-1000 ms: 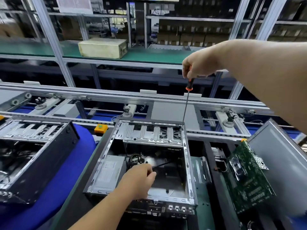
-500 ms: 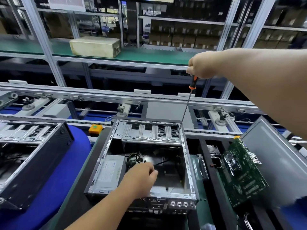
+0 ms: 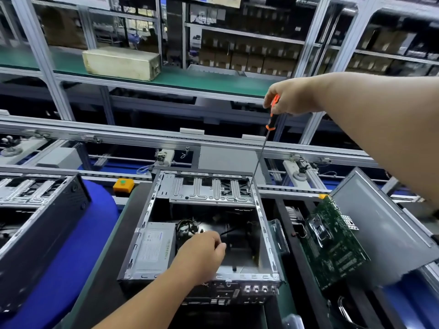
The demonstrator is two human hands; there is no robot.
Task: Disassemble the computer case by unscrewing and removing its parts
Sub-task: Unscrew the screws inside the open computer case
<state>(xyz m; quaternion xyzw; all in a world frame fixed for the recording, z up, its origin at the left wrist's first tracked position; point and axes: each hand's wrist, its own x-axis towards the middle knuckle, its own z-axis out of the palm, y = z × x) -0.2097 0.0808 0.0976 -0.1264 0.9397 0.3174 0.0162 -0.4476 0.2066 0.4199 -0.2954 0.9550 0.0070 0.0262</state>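
An open grey computer case (image 3: 263, 224) lies in the middle of the bench. A silver drive bracket (image 3: 209, 188) spans its far end and a power supply (image 3: 154, 248) sits at its left. My right hand (image 3: 294, 96) grips the orange-and-black handle of a long screwdriver (image 3: 260, 153). The screwdriver's tip rests at the bracket's far right corner. My left hand (image 3: 202, 255) reaches inside the case with fingers pinched near black cables (image 3: 190, 227). Whether it holds one I cannot tell.
A green motherboard (image 3: 332, 243) leans against a grey side panel (image 3: 384, 224) at the right. Another open case (image 3: 40, 210) lies on a blue mat (image 3: 59, 269) at the left. An orange button box (image 3: 123, 185) and a conveyor rail (image 3: 142, 136) are beyond.
The view shifted slightly. My right hand stays on the screwdriver with its tip at the bracket's right corner. My left hand stays in the case.
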